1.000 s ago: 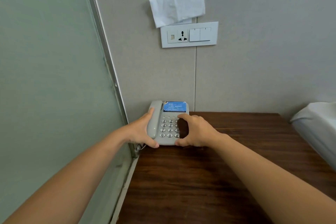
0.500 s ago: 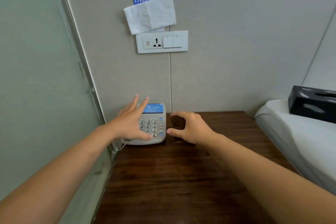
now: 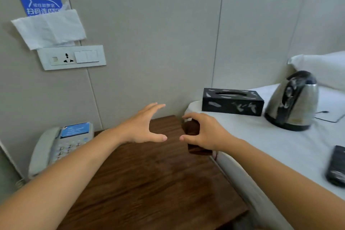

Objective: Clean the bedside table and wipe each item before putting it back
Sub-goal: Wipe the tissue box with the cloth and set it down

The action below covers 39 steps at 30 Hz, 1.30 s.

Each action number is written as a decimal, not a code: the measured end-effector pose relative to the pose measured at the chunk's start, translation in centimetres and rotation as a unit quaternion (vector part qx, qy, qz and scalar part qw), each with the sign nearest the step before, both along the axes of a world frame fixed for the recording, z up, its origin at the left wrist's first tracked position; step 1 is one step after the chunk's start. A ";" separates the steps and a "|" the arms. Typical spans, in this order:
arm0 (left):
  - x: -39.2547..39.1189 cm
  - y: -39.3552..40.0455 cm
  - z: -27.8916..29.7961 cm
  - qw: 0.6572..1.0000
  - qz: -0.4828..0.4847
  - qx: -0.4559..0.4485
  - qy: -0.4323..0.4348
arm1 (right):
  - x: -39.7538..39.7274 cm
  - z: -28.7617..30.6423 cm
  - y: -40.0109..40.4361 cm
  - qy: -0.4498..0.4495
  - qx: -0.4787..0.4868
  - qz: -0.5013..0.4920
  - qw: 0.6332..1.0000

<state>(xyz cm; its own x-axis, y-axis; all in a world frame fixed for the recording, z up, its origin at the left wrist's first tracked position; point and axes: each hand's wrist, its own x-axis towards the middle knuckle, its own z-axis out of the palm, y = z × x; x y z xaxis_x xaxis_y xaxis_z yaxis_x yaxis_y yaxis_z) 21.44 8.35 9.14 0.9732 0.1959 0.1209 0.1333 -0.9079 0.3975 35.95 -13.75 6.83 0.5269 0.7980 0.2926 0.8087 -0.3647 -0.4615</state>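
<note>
A grey-white desk phone (image 3: 61,145) with a blue label sits at the back left corner of the dark wooden bedside table (image 3: 149,183). My left hand (image 3: 141,129) hovers over the table's back middle, fingers spread and empty. Close to its right, my right hand (image 3: 207,132) grips a bunched dark brown cloth (image 3: 192,129) at the table's right edge by the bed. A black patterned tissue box (image 3: 233,102) and a steel electric kettle (image 3: 293,101) stand on the white bed.
The white bed (image 3: 261,145) borders the table's right side, with a pillow (image 3: 321,67) behind the kettle and a flat black object (image 3: 336,166) near the right edge. On the wall hang a socket panel (image 3: 72,58) and a white tissue (image 3: 48,28).
Both hands have let go of the phone and moved right towards the bed. My view has swung right, bringing the tissue box and kettle into sight.
</note>
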 end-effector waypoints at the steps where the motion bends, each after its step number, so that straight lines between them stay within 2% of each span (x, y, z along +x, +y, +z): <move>1: 1.3 -1.1 0.1 1.000 -0.013 0.002 -0.001 | 0.8 0.1 -1.4 0.000 0.002 -0.011 1.000; 11: 15.3 -8.6 0.8 0.996 -0.081 0.023 -0.032 | 7.2 0.0 -10.0 0.044 0.009 -0.105 0.993; 18: 24.8 -8.5 1.2 0.994 -0.012 0.094 -0.063 | 10.6 -1.2 -9.9 0.068 0.084 -0.128 0.986; 23: 29.4 -7.9 1.4 0.988 -0.041 0.134 -0.072 | 11.2 -2.4 -9.2 0.064 0.100 -0.122 0.985; 28: 31.7 -8.1 1.1 0.979 -0.082 0.185 -0.020 | 11.3 -2.6 -9.4 0.064 0.114 -0.123 0.984; 34: 31.4 -7.9 1.5 0.984 -0.107 0.138 -0.035 | 11.0 -2.3 -9.4 0.068 0.126 -0.120 0.982; 39: 27.7 -8.4 3.6 0.968 -0.113 0.208 -0.082 | 9.3 -1.0 -9.4 0.035 0.138 -0.099 0.985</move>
<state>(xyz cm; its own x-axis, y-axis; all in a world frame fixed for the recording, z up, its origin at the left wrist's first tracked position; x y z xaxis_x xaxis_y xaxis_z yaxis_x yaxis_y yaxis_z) 49.13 0.00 12.70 0.9465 -0.1193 0.2997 -0.1220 -0.9925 -0.0097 45.21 -23.13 5.87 0.6904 0.5727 0.4419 0.6973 -0.3643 -0.6173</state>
